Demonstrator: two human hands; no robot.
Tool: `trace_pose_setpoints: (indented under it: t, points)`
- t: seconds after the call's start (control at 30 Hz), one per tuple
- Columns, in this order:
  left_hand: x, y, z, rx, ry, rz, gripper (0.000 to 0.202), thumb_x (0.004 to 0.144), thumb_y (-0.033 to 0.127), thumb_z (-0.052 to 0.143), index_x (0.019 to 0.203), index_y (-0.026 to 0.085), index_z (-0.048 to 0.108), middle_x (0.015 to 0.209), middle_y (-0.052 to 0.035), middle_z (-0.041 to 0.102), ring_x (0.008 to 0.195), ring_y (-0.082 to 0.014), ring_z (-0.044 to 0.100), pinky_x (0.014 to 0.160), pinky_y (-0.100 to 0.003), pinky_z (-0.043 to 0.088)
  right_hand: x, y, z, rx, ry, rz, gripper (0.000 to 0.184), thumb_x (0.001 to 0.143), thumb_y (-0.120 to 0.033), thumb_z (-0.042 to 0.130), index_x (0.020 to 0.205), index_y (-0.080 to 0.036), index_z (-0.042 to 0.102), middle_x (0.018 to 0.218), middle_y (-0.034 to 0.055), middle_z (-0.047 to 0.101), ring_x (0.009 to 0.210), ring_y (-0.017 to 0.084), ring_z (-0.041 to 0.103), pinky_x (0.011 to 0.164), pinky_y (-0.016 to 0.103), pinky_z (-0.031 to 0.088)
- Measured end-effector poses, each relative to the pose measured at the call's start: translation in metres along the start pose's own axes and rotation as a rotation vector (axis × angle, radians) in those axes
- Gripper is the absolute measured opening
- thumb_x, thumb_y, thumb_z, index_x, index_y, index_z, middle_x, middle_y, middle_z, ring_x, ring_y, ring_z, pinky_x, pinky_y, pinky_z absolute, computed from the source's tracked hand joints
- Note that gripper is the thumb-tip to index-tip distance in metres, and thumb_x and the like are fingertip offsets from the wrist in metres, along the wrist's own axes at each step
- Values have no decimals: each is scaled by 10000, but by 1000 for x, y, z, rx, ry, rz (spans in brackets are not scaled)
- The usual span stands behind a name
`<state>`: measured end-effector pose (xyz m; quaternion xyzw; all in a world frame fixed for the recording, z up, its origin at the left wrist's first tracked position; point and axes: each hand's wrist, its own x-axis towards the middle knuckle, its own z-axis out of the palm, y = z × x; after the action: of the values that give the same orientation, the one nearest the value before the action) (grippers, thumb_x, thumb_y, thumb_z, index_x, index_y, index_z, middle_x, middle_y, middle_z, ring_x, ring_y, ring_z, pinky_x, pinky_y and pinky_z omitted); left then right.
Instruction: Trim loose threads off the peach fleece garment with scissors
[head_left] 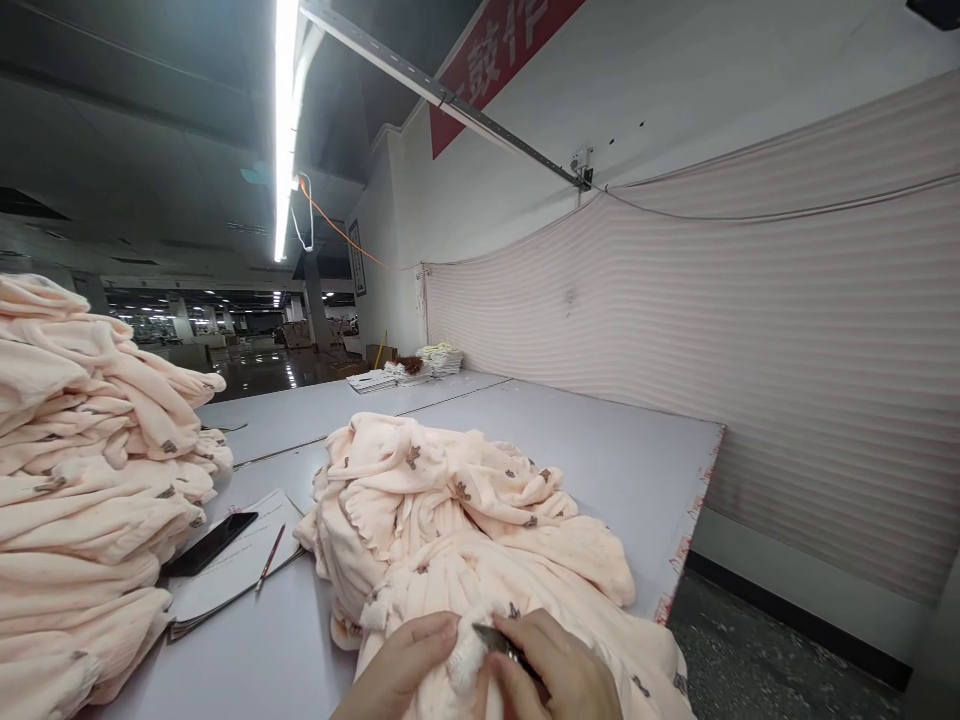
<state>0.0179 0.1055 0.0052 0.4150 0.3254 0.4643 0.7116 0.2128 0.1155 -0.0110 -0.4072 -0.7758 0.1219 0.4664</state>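
Bench [600,440], grey, extends far. Near left: tall stack of peach garments [82,480]. Beside it, a black phone [210,543] and a pen [270,557] lie on a paper pad [240,570]. Far end: folded white bundles [439,358].

Grey table [600,440] beside a striped curtain [750,380]; white wall [675,90] with red banner [502,50]; ceiling strip light [285,120].
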Motion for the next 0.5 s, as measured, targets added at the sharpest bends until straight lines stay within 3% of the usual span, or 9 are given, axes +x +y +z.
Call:
trace_pose_setpoints:
  t: [0.13,0.27,0.37,0.43,0.5]
  points:
    - [2,-2,5,11,23,-20,384,668,450,754,846,110,734,673,-73,686,740,-217,637,731,-282,428,0,2,5,36,12,-13,234,843,-391,546,1023,-324,679,804,-4,700,680,165,679,575,203,494]
    - [1,-2,9,53,62,31,417,621,510,757,752,120,691,651,-47,636,718,-207,602,716,-287,419,-4,2,4,3,25,-48,216,847,-388,546,984,-308,692,802,10,704,683,188,665,597,236,474]
    - [-7,13,6,270,298,151,381,647,524,736,713,167,618,645,16,581,687,-166,555,678,-250,398,-8,8,-8,163,98,116,198,856,-380,539,949,-277,680,824,16,687,742,182,656,645,226,465]
    - [-12,24,5,365,494,309,340,678,502,715,698,193,572,800,12,616,807,-181,568,745,-252,406,-11,14,-18,304,177,268,232,840,-431,556,922,-240,658,824,23,669,758,185,640,669,223,466]
    - [-12,30,12,404,563,425,301,726,458,672,664,200,530,1025,-4,613,973,-208,556,830,-263,401,-12,20,-22,437,217,404,291,822,-495,568,854,-213,631,771,13,631,729,178,609,654,220,463]
